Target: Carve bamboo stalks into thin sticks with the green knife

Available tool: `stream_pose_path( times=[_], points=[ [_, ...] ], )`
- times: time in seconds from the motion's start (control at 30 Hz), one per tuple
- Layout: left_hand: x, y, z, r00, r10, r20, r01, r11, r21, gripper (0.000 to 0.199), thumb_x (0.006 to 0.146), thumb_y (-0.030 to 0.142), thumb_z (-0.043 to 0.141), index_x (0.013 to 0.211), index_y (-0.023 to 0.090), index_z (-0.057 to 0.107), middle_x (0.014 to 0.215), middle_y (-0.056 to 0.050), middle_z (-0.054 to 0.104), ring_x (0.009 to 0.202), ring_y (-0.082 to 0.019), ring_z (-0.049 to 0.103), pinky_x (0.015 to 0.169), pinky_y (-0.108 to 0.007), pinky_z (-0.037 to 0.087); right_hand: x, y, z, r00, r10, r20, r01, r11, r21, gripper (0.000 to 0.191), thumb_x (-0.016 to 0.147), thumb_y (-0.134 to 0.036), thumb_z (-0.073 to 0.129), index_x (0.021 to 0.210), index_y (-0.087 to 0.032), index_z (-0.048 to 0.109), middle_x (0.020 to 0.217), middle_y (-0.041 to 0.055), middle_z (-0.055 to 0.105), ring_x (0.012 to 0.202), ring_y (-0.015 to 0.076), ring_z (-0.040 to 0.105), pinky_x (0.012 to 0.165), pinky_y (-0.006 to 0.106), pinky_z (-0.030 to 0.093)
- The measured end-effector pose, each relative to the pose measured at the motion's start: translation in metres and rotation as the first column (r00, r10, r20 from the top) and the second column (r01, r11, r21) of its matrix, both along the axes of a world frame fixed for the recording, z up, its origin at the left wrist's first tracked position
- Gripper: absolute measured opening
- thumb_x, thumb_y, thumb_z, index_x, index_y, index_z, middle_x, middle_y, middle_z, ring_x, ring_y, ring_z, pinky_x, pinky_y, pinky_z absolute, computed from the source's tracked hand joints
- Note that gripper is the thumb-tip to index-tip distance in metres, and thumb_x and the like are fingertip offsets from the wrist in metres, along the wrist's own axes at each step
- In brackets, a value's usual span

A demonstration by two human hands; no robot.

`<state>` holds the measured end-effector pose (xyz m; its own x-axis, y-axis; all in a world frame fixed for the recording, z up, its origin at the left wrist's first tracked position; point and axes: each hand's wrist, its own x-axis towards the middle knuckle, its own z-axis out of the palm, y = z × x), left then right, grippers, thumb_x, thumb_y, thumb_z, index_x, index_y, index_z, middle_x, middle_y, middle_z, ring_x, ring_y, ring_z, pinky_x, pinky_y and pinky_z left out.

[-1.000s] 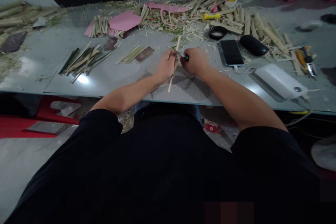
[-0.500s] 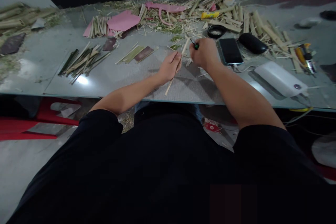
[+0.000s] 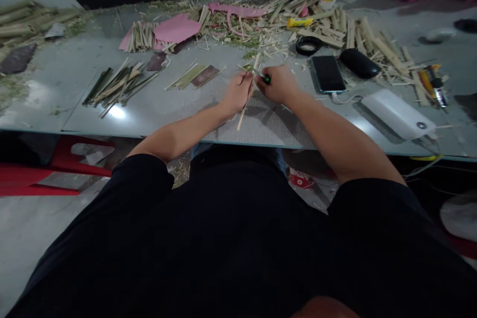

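My left hand (image 3: 237, 91) is closed around a thin pale bamboo strip (image 3: 241, 118), which slants up and away from me past the fingers. Close on its right, my right hand (image 3: 278, 83) grips a small knife (image 3: 267, 79) by its dark green-and-black handle. The blade lies at the strip just above my left hand; whether it bites into the wood is too small to tell. A few cut strips and a brown sandpaper piece (image 3: 205, 76) lie left of my hands. Farther left is a loose pile of bamboo sticks (image 3: 115, 87).
Shavings and split bamboo (image 3: 346, 27) cover the back of the table. A phone (image 3: 327, 74), a black case (image 3: 359, 63), a tape roll (image 3: 308, 45) and a white power bank (image 3: 397, 113) lie on the right. Pink paper (image 3: 177, 29) and a glue stick (image 3: 299, 22) sit behind.
My right hand has come left and slightly toward me with the knife, from beyond the strip's upper end to beside my left hand. My left hand keeps its hold and has shifted slightly left.
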<state>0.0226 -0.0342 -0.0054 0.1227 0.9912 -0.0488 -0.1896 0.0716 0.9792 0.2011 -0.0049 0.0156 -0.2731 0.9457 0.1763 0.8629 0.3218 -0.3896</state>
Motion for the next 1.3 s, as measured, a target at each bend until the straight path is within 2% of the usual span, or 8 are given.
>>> stream_pose_path(
  times=[0.13, 0.23, 0.33, 0.57, 0.77, 0.9, 1.03, 1.3],
  points=[
    [0.0, -0.001, -0.002, 1.0, 0.026, 0.012, -0.026, 1.0, 0.004, 0.06, 0.139, 0.039, 0.067, 0.083, 0.027, 0.048, 0.06, 0.009, 0.036, 0.049, -0.01, 0.035, 0.048, -0.023, 0.024, -0.002, 0.0, -0.003, 1.0, 0.02, 0.003, -0.02, 1.0, 0.003, 0.045, 0.115, -0.037, 0.08, 0.085, -0.033, 0.047, 0.073, 0.0074, 0.051, 0.092, 0.0396, 0.072, 0.08, 0.045, 0.048],
    [0.0, -0.006, 0.004, 0.998, 0.035, 0.045, -0.033, 0.999, -0.029, 0.056, 0.135, 0.032, 0.075, 0.086, 0.026, 0.05, 0.066, 0.009, 0.037, 0.052, -0.008, 0.039, 0.051, -0.02, 0.03, -0.002, 0.001, -0.005, 0.995, 0.068, 0.069, -0.069, 0.998, 0.006, 0.043, 0.112, -0.031, 0.081, 0.085, -0.032, 0.047, 0.073, 0.0067, 0.054, 0.089, 0.0373, 0.071, 0.08, 0.045, 0.047],
    [0.003, -0.014, 0.015, 0.993, 0.062, 0.1, -0.054, 0.996, -0.073, 0.053, 0.138, 0.017, 0.061, 0.085, 0.023, 0.052, 0.069, 0.008, 0.044, 0.055, -0.006, 0.041, 0.056, -0.016, 0.036, -0.003, 0.001, -0.007, 0.991, 0.1, 0.085, -0.101, 0.995, 0.008, 0.04, 0.11, -0.027, 0.082, 0.087, -0.031, 0.049, 0.076, 0.0073, 0.058, 0.091, 0.0375, 0.075, 0.081, 0.044, 0.049],
    [0.005, -0.019, 0.02, 0.99, 0.078, 0.114, -0.071, 0.996, -0.061, 0.052, 0.139, 0.012, 0.05, 0.088, 0.024, 0.053, 0.062, 0.008, 0.041, 0.053, -0.009, 0.036, 0.055, -0.015, 0.03, -0.009, 0.0, -0.008, 0.978, 0.002, 0.209, -0.019, 0.996, 0.083, 0.007, 0.111, -0.028, 0.081, 0.104, -0.028, 0.078, 0.094, 0.016, 0.081, 0.109, 0.0478, 0.085, 0.086, 0.048, 0.057],
    [0.003, -0.018, 0.011, 0.995, 0.056, 0.078, -0.054, 0.998, -0.022, 0.058, 0.141, 0.023, 0.054, 0.083, 0.025, 0.05, 0.063, 0.008, 0.039, 0.053, -0.01, 0.037, 0.053, -0.018, 0.03, -0.008, -0.004, 0.0, 0.976, -0.098, 0.196, 0.082, 0.993, 0.089, 0.009, 0.115, -0.029, 0.081, 0.107, -0.026, 0.079, 0.111, 0.0217, 0.089, 0.122, 0.0497, 0.087, 0.096, 0.05, 0.06],
    [0.001, -0.018, 0.004, 0.999, 0.025, 0.022, -0.026, 0.999, 0.043, 0.062, 0.136, 0.039, 0.075, 0.081, 0.026, 0.049, 0.063, 0.008, 0.04, 0.055, -0.011, 0.042, 0.054, -0.022, 0.034, 0.001, 0.002, 0.002, 0.977, -0.195, 0.091, 0.186, 0.978, 0.097, 0.024, 0.116, -0.032, 0.079, 0.095, -0.031, 0.068, 0.097, 0.0177, 0.084, 0.12, 0.0477, 0.085, 0.095, 0.05, 0.06],
    [-0.001, -0.013, -0.004, 0.995, -0.02, -0.095, 0.036, 0.985, 0.171, 0.069, 0.141, 0.04, 0.06, 0.075, 0.027, 0.05, 0.059, 0.004, 0.045, 0.056, -0.014, 0.041, 0.055, -0.026, 0.032, 0.013, 0.01, 0.001, 0.971, -0.228, -0.067, 0.232, 0.971, 0.064, 0.039, 0.111, -0.04, 0.084, 0.087, -0.034, 0.053, 0.084, 0.0157, 0.074, 0.117, 0.0494, 0.082, 0.089, 0.052, 0.061],
    [-0.002, -0.009, -0.005, 1.0, -0.004, -0.026, 0.006, 0.997, 0.072, 0.049, 0.131, 0.044, 0.078, 0.089, 0.029, 0.059, 0.068, 0.004, 0.046, 0.066, -0.019, 0.06, 0.067, -0.031, 0.05, 0.019, 0.019, 0.003, 0.942, -0.292, -0.163, 0.308, 0.948, 0.08, 0.05, 0.115, -0.024, 0.077, 0.079, -0.033, 0.044, 0.075, 0.0032, 0.046, 0.088, 0.032, 0.062, 0.087, 0.046, 0.053]
  ],
)
